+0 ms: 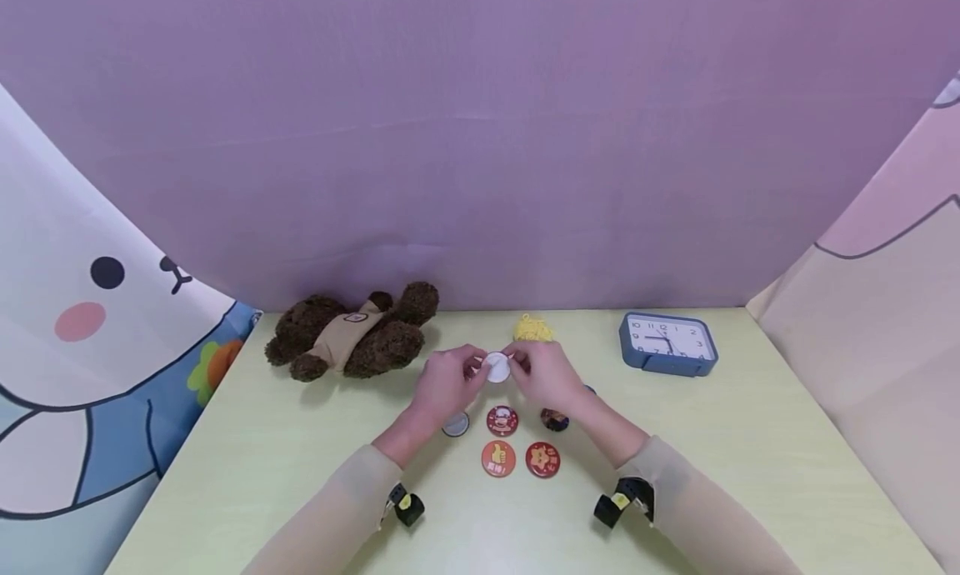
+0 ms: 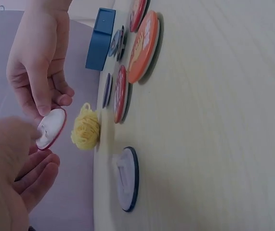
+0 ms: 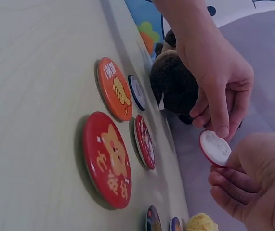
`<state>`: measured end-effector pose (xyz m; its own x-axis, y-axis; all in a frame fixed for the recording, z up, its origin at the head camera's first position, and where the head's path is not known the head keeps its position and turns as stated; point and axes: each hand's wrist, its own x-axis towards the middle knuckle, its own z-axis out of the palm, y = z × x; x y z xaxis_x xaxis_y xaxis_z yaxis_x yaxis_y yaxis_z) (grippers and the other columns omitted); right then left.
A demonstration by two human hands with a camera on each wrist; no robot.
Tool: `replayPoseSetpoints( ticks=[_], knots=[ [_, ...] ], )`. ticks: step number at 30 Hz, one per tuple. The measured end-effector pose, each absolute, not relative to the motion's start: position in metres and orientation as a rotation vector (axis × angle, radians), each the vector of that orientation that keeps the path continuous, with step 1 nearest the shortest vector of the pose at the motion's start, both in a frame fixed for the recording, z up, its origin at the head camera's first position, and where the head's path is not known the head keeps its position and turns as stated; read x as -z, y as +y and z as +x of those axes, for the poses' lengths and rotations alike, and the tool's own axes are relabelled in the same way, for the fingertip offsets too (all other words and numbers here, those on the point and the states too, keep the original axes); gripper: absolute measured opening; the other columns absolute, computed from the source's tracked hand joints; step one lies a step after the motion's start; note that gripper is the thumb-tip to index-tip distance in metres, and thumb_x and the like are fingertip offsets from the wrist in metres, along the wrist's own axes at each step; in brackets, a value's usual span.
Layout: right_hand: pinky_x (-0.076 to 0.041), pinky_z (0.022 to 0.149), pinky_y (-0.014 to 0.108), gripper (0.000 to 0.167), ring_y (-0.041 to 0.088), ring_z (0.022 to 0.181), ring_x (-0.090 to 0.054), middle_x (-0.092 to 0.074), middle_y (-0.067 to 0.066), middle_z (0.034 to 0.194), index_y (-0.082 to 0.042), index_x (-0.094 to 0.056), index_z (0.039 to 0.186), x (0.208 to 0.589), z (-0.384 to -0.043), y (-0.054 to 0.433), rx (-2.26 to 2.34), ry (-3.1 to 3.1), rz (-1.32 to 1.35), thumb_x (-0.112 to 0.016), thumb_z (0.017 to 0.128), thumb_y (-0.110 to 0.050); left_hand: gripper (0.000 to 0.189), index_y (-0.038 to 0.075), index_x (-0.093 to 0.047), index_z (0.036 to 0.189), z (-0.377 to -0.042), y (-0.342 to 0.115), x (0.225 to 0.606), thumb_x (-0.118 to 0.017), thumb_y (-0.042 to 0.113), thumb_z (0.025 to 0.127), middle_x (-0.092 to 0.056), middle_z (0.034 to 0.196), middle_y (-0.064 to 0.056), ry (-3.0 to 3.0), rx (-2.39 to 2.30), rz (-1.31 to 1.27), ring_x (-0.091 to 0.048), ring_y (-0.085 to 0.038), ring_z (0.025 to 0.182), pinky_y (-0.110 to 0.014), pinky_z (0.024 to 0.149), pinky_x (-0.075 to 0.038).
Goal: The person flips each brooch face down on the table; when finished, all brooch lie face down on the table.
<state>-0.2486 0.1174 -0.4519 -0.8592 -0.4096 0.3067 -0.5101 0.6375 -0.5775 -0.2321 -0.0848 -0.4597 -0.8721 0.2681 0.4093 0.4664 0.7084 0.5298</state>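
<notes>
A round pin badge (image 1: 498, 367) is held up between my two hands, its white back facing me and a thin red rim visible in the wrist views. My left hand (image 1: 447, 382) pinches its left edge with thumb and fingers. On the other edge, my right hand (image 1: 551, 379) pinches it too. The left fingers look blurred over the badge's back (image 2: 53, 126) in the left wrist view. Below the hands lie a red badge with a figure (image 1: 502, 421), an orange thumb badge (image 1: 498, 458) and a red star badge (image 1: 542, 459).
A face-down badge (image 1: 456, 425) lies under the left hand and a dark badge (image 1: 555, 420) under the right wrist; another is partly hidden there. Behind are yellow yarn (image 1: 532, 328), a brown teddy bear (image 1: 358, 335) and a blue clock (image 1: 667, 344). A purple cloth backs the table.
</notes>
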Motion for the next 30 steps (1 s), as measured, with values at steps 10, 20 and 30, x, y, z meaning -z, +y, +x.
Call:
replayPoseSetpoints(
  ticks=[10,20,30],
  knots=[
    [-0.055,0.063,0.018,0.020,0.005,0.069,-0.062,-0.072,0.003,0.084,-0.003,-0.071,0.118,0.443,-0.247,0.121,-1.092,-2.722,0.747,-0.070,0.098,-0.005,0.039,0.001,-0.077,0.122,-0.227,-0.084,0.451,-0.088,0.016,0.088,-0.077,0.099,-0.013,-2.617,0.936,-0.663,-0.073,-0.027,0.083,-0.025,0.071,-0.059],
    [-0.057,0.073,0.021,0.035,0.017,0.084,-0.069,-0.074,0.005,0.101,-0.004,-0.074,0.120,0.448,-0.243,0.126,-0.949,-2.763,0.872,-0.086,0.088,-0.015,0.036,0.003,-0.078,0.121,-0.229,-0.086,0.458,-0.087,0.019,0.090,-0.079,0.102,-0.012,-2.695,0.827,-0.729,-0.072,-0.023,0.086,-0.028,0.073,-0.061],
    [-0.062,0.080,0.034,0.030,0.023,0.093,-0.071,-0.076,0.009,0.100,-0.001,-0.076,0.114,0.464,-0.240,0.115,-0.829,-2.810,0.863,-0.086,0.089,-0.014,0.028,0.005,-0.081,0.111,-0.236,-0.086,0.474,-0.089,0.020,0.088,-0.080,0.098,-0.010,-2.780,0.755,-0.740,-0.073,-0.023,0.089,-0.037,0.080,-0.062]
  ],
)
